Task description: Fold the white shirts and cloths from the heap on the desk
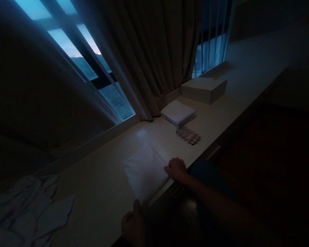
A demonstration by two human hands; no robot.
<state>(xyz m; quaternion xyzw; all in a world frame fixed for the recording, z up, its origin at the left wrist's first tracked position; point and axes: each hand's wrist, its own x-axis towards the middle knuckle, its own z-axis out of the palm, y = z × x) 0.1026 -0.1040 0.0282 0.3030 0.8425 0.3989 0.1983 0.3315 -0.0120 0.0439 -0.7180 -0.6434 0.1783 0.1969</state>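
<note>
A folded white cloth (146, 171), roughly square, lies flat on the light counter in front of me. At its right corner, my right hand (177, 169) is closed, with curled fingers gripping the edge. My left hand (134, 223) is closed at the near corner of the same cloth, its thumb against the edge. The dim light hides part of the left fingers. Beyond the cloth sits a neat stack of folded white cloths (178, 112).
A crumpled heap of white cloths (28, 209) lies at the left. A blurred-out flat item (188, 135) rests near the stack. Farther back stands a white box (203, 90) beside the curtain (149, 51). The counter's (92, 178) front edge runs diagonally by my arms.
</note>
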